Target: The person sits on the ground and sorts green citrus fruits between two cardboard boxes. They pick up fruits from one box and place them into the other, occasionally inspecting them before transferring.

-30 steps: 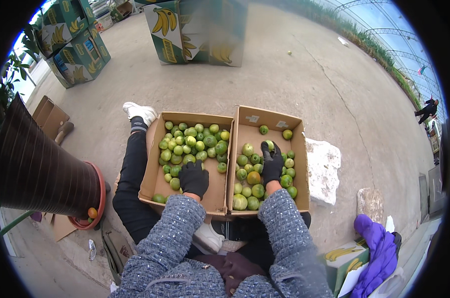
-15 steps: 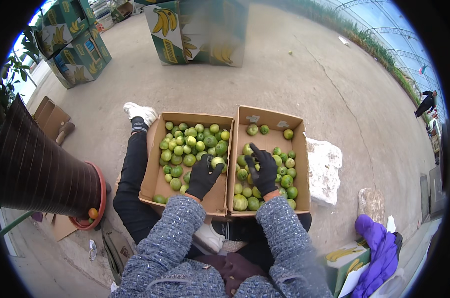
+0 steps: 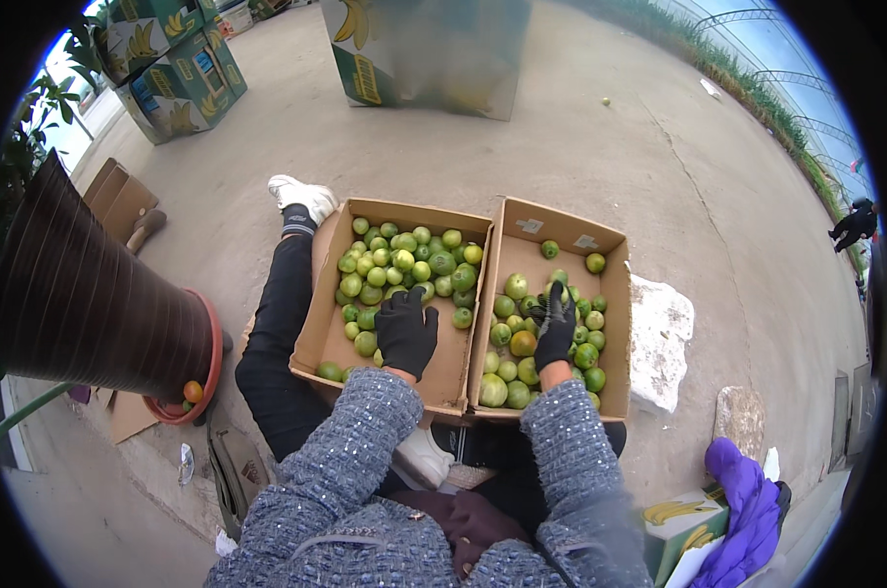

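Note:
Two shallow cardboard boxes sit side by side across my legs, the left box (image 3: 439, 394) and the right box (image 3: 615, 294). Both hold many small green tomatoes (image 3: 442, 263), some yellowish. My left hand (image 3: 406, 335), in a black glove, is over the left box with fingers and thumb apart and nothing visible in it. Green tomatoes lie just past its fingertips. My right hand (image 3: 558, 328), also gloved, reaches among the tomatoes in the right box, its index finger stretched and its thumb spread. Tomatoes partly show around those fingers. Beside this hand is an orange tomato (image 3: 523, 343).
A white block (image 3: 659, 343) lies against the right box. A large brown pot (image 3: 100, 284) leans at left on a reddish saucer. Banana cartons (image 3: 424, 59) stand ahead on the concrete floor. Purple cloth (image 3: 742, 510) drapes over another carton at lower right.
My left hand no longer holds the pale green tomato and its fingers are apart. My right hand has moved rightward in its box, uncovering the orange tomato. The whole view has shifted slightly.

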### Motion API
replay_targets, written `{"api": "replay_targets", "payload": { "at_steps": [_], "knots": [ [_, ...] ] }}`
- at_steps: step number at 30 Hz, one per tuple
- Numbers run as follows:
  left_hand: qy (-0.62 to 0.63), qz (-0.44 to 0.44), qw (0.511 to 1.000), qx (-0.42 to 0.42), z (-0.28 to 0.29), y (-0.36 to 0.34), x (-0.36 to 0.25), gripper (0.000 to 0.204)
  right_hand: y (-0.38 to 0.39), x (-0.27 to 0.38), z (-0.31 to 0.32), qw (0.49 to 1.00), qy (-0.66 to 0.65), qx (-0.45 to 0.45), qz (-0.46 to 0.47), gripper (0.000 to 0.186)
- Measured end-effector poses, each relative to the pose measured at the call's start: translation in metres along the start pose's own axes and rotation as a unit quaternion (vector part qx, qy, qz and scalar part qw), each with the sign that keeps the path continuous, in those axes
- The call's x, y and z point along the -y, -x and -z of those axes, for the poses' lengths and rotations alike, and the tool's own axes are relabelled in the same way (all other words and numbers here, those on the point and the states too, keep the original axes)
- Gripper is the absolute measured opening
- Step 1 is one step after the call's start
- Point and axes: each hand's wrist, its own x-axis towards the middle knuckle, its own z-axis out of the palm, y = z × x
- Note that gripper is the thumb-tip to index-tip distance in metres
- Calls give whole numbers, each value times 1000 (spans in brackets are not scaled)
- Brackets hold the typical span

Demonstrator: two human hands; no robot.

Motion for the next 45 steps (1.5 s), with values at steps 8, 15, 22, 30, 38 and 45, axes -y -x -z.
{"api": "replay_targets", "payload": {
  "at_steps": [8,15,22,30,38,45],
  "knots": [
    [-166,105,965,172,-15,-3,22,39,3,-7,10,996,33,67,47,42],
    [501,117,830,215,0,-4,-7,46,52,53,-17,781,376,271,420,60],
    [632,40,724,275,10,-6,-6,46,61,68,-22,701,416,365,449,69],
    [483,59,870,84,-2,-8,3,31,45,23,-22,948,166,199,183,51],
    [-170,65,934,307,-7,9,24,44,4,-11,9,999,-19,15,-49,37],
    [-158,90,920,346,-33,14,46,44,11,-14,5,972,154,82,158,36]
  ]
}}
